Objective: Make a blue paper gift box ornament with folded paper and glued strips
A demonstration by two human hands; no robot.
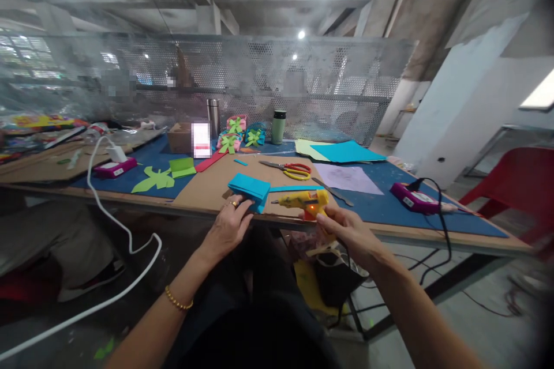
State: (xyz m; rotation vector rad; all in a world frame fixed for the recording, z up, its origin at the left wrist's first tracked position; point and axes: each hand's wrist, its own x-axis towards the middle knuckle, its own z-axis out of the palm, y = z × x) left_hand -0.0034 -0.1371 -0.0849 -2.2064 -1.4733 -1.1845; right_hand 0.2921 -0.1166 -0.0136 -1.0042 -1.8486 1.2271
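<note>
My left hand (231, 222) is closed on a folded blue paper box (250, 185) at the table's front edge. In my right hand (346, 228) is a yellow hot glue gun (309, 202), its small red light lit and its nozzle pointing left at the box. A short gap separates the nozzle from the paper. Behind the gun lies a blue paper strip (294, 188) on the brown cardboard (208, 184). Scissors (294, 170) with red and yellow handles rest farther back, and a knife-like metal tool (335, 193) lies to the right.
Green paper cutouts (153, 180) lie left. Finished-looking pieces with green bows (229, 142), a steel flask (213, 118) and a green tumbler (279, 127) stand behind. Blue sheets (348, 151) lie back right. Purple power strips (115, 168) with cords sit at both sides; a red chair (515, 179) is right.
</note>
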